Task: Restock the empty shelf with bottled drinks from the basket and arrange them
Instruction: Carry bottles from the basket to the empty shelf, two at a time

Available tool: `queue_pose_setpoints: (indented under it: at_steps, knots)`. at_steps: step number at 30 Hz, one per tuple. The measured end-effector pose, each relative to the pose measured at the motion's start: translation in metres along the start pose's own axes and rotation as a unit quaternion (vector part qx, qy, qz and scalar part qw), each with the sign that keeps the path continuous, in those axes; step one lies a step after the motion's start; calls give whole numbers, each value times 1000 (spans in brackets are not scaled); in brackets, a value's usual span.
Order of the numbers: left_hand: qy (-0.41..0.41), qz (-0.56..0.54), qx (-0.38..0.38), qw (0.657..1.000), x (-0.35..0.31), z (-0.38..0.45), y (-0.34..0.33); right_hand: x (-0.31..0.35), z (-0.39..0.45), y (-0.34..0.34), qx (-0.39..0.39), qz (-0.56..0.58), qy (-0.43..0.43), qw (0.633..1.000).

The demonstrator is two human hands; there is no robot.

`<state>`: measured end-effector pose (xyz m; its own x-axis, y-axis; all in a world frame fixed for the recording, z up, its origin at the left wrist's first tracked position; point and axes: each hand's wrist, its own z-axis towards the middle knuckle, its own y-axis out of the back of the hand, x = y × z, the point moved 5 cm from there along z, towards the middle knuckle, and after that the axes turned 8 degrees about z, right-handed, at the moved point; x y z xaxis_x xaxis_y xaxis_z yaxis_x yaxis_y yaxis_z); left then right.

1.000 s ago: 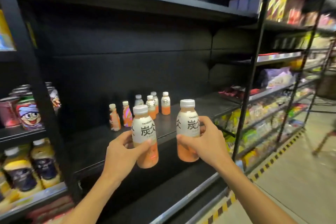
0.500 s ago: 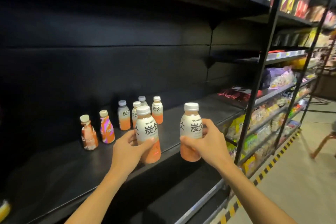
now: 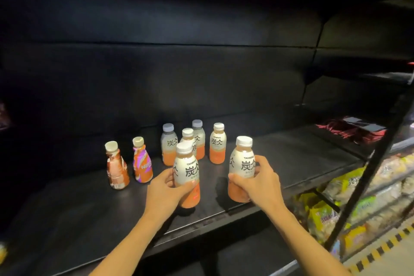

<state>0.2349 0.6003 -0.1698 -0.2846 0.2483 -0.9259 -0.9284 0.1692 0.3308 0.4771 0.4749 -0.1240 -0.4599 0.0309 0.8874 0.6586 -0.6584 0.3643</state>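
Dark shop shelf (image 3: 291,159) here, six bottles already standing toward the back. Your left hand (image 3: 164,192) is wrapped around one orange drink bottle (image 3: 187,172), your right hand (image 3: 259,182) around another bottle (image 3: 242,163), both upright near the shelf's front edge.

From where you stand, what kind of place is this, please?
Most likely a shop aisle. A long black shelf carries several identical drink bottles, packed snack bags fill the racks to the right, and each hand holds another bottle, as in restocking.
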Motion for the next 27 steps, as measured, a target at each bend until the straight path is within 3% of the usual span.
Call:
queue_pose_setpoints:
  at_steps: [8,15,27]
  knots:
    - [39,8,-83,996,18,25,-49,-58,72,-36,91,30,-7,995]
    - [56,21,-131,990,32,45,-73,-87,109,-56,125,52,-3,991]
    - [78,70,-112,988,36,69,-86,-98,132,-73,165,70,-16,984]
